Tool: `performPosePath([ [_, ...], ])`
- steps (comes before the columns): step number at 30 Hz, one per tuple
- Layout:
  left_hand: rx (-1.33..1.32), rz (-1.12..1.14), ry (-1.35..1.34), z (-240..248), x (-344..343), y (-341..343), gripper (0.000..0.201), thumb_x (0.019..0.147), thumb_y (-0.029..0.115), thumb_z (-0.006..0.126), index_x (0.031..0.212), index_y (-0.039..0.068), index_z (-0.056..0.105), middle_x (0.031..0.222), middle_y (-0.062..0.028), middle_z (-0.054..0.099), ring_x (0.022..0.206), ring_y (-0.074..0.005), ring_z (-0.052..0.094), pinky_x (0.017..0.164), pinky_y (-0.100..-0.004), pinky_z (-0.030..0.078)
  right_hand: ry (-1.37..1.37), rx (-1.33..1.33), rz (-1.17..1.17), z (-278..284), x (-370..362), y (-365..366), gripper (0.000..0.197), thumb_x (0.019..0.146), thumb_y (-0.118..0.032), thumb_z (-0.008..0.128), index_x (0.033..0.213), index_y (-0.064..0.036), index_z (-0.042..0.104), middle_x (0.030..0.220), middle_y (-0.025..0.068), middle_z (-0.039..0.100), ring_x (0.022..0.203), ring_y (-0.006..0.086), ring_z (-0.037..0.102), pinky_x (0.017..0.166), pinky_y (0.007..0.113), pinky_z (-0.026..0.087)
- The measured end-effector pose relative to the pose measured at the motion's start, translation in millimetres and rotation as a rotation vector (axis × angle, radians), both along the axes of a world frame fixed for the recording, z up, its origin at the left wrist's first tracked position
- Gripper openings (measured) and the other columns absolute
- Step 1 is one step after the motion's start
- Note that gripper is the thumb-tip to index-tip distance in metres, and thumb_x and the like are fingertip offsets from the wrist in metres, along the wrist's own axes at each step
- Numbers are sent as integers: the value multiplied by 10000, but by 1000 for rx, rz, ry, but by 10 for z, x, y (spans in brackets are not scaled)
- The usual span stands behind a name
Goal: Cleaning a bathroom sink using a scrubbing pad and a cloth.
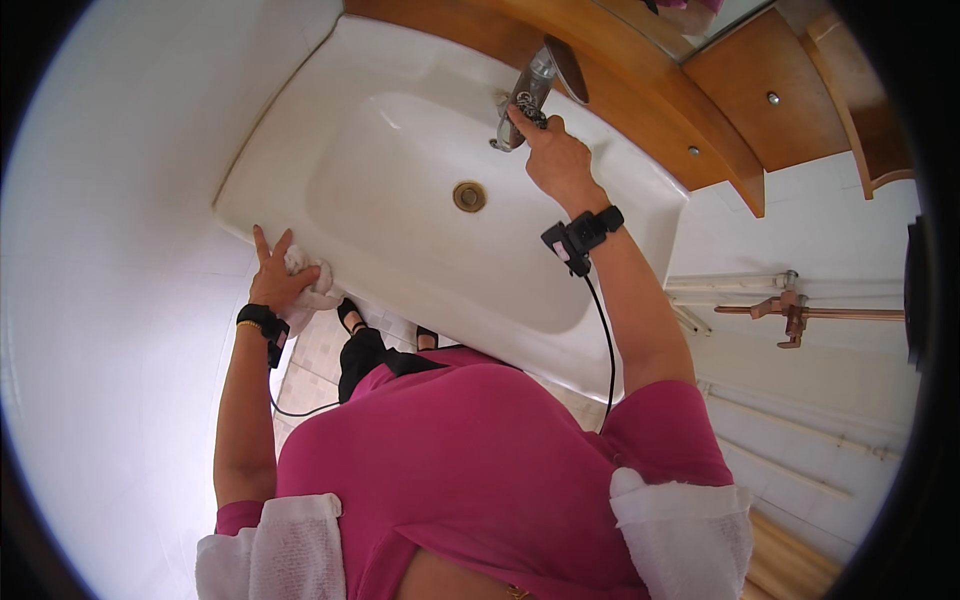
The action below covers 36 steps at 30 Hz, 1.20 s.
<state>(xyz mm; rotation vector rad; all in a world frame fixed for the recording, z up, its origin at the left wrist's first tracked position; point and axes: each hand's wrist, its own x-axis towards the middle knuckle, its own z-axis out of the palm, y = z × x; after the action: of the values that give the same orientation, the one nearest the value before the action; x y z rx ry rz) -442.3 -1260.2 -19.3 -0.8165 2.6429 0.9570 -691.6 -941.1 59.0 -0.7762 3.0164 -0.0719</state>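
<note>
Wiry scrubber (527, 104) is sitting against the faucet (541, 74), right hand (560, 163) stretching one finger onto it, probably for pressure (can't tell if it's gripped); left hand (276, 281) is bunching white cloth (319, 292) beside the sink (390, 220), two fingers splaying.

White cloth (322, 292) partly behind left grip (278, 281)

**Any readable text here? Nope**

Went over the whole view and can't read a single word, number or sign. The closest thing to a label is a pale patch on the black box (569, 247) strapped at the right wrist, and it's too small to tell if there's print on it. Nothing I can make out on the tap (536, 88), the sink (400, 225) or the pink shirt (470, 450) either.
</note>
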Motion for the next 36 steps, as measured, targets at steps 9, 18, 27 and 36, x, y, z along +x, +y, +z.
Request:
performPosePath([
  [9, -62, -57, 37, -185, -2, -82, 861, 661, 366, 747, 1374, 114, 335, 1479, -213, -42, 1181, -382, 457, 931, -403, 435, 105, -72, -87, -58, -577, 25, 579, 801, -115, 466, 1341, -315, 396, 1058, 233, 562, 896, 354, 615, 778, 425, 492],
  [18, -61, -28, 27, -139, 31, -75, 849, 667, 353, 743, 1372, 108, 339, 1479, -213, -42, 1164, -379, 475, 925, -397, 442, -17, 36, -52, 39, -79, -35, 655, 800, -30, 443, 1351, -373, 354, 993, 185, 533, 861, 334, 604, 770, 398, 495],
  [27, -62, -46, 43, -153, -11, -71, 847, 666, 346, 743, 1372, 109, 340, 1481, -209, -41, 1167, -372, 475, 931, -398, 437, 152, -25, -70, -76, -606, -13, 521, 851, -161, 443, 1336, -346, 391, 1011, 225, 569, 815, 339, 635, 743, 411, 499],
  [36, -59, -26, 16, -88, 14, -46, 848, 662, 343, 736, 1373, 108, 338, 1482, -208, -30, 1172, -370, 470, 929, -399, 438, 46, 27, -38, 51, -177, -71, 522, 851, -138, 432, 1331, -340, 395, 1025, 211, 560, 866, 332, 622, 757, 387, 494],
])
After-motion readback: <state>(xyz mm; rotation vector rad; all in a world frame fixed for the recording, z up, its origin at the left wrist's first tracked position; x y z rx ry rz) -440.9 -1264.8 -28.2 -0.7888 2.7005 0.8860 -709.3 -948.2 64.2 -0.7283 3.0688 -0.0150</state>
